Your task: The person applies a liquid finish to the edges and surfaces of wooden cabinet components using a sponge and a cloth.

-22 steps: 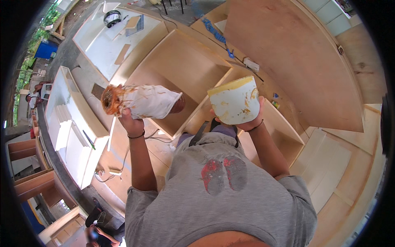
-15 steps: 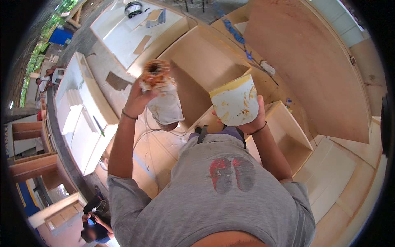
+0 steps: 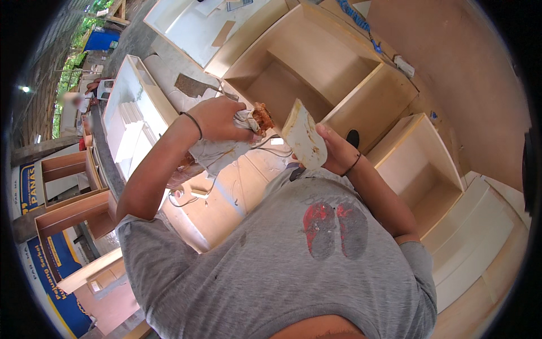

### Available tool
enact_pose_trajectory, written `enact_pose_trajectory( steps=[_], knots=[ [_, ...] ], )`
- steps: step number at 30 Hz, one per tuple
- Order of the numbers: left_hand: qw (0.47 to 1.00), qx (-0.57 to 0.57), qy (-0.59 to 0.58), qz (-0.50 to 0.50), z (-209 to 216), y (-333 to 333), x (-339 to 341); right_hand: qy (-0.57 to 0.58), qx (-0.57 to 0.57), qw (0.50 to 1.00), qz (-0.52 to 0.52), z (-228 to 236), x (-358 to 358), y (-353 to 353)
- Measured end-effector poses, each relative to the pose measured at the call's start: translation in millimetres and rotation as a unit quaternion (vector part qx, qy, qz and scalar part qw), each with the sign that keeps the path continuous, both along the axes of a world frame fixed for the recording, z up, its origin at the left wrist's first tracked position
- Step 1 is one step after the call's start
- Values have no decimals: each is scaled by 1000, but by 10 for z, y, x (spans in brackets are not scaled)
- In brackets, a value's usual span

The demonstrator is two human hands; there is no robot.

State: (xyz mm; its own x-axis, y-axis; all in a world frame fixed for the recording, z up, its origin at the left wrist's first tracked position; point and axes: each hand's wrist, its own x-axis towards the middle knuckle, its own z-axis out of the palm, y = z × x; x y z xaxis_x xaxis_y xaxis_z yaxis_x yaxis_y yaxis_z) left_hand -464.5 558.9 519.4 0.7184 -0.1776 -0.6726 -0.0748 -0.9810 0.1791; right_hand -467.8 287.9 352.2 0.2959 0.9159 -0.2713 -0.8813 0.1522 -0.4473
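Observation:
My left hand (image 3: 220,120) is wrapped around the neck of a dirty whitish bottle (image 3: 217,158). The bottle lies tilted on its side, its mouth crusted with orange-brown residue (image 3: 262,117) and pointing right. Gripped in my right hand (image 3: 339,150) is a white, round-ended piece (image 3: 305,138) with a yellowish edge and brown smears, its exact kind unclear. The bottle's mouth is close to this piece, with a small gap between them. Whether anything flows out cannot be seen.
Open wooden cabinet boxes stand ahead (image 3: 293,79) and at the right (image 3: 420,169). White-faced panels (image 3: 132,121) lie at left, with wooden frames (image 3: 73,217) beyond. A large brown board (image 3: 457,73) rises at right. A cable (image 3: 212,183) loops below the bottle.
The bottle has gone from upright to tipped, its mouth swung right toward the white piece. The white piece has turned more edge-on. My view has shifted.

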Motion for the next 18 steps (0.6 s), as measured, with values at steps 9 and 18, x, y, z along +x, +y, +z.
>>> enact_pose_trajectory(
  steps=[9,18],
  knots=[
    [998,60,28,-1,359,-169,36,67,75,994,45,-127,-213,246],
    [993,101,49,-28,465,-224,50,29,-12,998,52,221,-242,287]
  ],
)
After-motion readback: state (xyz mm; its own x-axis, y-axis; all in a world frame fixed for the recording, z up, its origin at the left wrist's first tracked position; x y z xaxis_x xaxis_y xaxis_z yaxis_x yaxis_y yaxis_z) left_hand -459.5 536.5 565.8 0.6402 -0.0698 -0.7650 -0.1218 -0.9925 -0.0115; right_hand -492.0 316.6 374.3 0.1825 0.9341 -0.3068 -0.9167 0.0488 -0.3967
